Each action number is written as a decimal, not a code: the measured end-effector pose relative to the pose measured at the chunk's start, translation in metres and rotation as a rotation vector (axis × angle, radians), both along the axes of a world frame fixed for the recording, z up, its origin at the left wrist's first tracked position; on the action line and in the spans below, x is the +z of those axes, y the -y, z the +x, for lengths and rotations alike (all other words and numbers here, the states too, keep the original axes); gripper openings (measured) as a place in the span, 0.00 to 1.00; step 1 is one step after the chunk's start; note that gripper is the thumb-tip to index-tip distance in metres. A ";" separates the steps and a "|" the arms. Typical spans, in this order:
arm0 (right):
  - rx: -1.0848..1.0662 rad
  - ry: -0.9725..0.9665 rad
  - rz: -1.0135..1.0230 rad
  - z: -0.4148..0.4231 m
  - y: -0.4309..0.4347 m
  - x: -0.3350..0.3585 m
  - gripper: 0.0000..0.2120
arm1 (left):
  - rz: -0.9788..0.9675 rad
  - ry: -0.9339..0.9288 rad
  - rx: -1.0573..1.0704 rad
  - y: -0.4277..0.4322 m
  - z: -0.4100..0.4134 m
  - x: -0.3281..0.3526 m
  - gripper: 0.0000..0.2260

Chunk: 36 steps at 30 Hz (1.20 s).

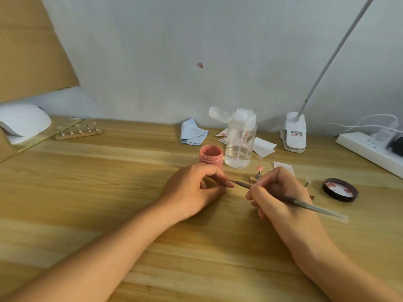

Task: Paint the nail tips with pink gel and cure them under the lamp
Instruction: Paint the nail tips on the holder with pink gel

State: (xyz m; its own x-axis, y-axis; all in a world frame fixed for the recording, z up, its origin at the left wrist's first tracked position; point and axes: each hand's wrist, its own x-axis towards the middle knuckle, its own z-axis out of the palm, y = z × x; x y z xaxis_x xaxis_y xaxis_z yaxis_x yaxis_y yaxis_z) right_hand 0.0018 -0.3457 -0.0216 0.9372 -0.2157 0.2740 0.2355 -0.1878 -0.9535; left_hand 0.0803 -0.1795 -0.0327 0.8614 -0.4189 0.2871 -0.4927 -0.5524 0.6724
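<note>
Nail tip [230, 184] pinched in the left grip [192, 190] near the gel jar [211, 156] probably wanted light, even strokes from the brush [309, 205] clasped by the right grip [279, 199].

A pale grey-blue wall [196, 40], matte and slightly uneven, fills the upper half of the frame, with a small reddish mark [200, 65] near its centre. A sheet of brown cardboard [28, 46] leans across the upper left corner. A wooden tabletop [109, 171] of light, yellowish planks with visible grain spans the lower half. At the right, a white clip-on desk lamp [294, 134] sits by the wall, its thin arm [338, 51] rising to the upper right corner. A white power strip [368, 149] lies at the right edge.
</note>
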 end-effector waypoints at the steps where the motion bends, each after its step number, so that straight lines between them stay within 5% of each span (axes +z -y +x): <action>1: 0.005 -0.003 -0.016 0.000 -0.001 0.001 0.06 | 0.000 0.002 0.004 0.000 0.000 0.000 0.13; 36: -0.079 -0.003 0.021 0.002 0.001 0.001 0.08 | -0.041 0.004 0.009 -0.001 0.007 -0.010 0.07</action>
